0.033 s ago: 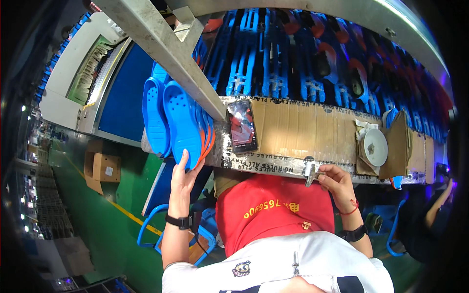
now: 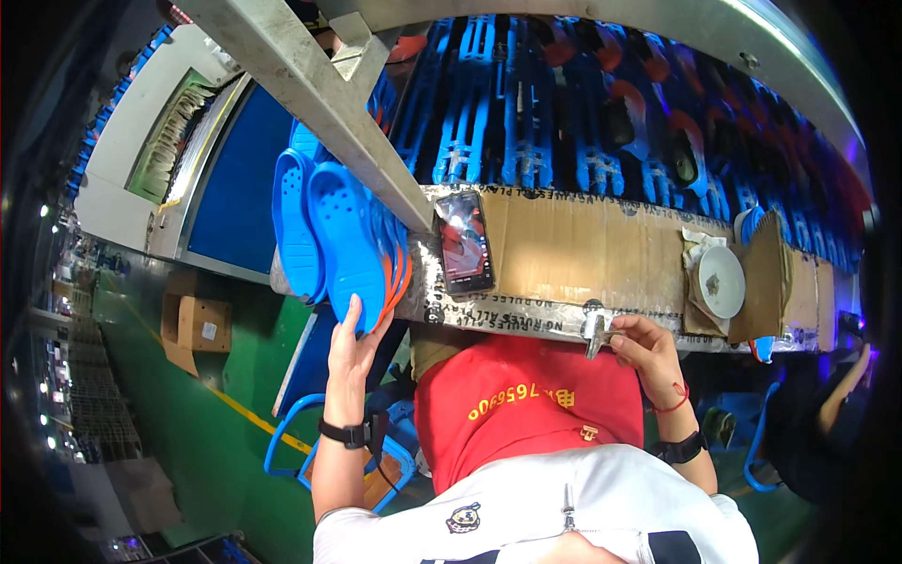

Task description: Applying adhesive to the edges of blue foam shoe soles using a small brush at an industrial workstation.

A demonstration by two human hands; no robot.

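Observation:
My left hand [image 2: 350, 350] grips the heel end of a blue foam clog [image 2: 349, 249], thumb on top and fingers at its edge. That clog has small holes near its far end and lies over several others with orange edges. Another blue clog [image 2: 299, 226] lies against it on the left. At the table's front edge, my right hand [image 2: 648, 350] pinches a small metal tool with a white part [image 2: 594, 334]; its exact kind cannot be made out.
A phone [image 2: 465, 242] with a lit screen lies on the cardboard-covered table [image 2: 583, 249]. To the right sit a white bowl [image 2: 722, 282] and an upright cardboard flap [image 2: 763, 280]. A metal beam [image 2: 310, 108] slants overhead. Beyond the table are blue racks [image 2: 460, 113] with shoes.
The held clog has shifted slightly left and toward me, with my left hand on its heel. My right hand has barely moved.

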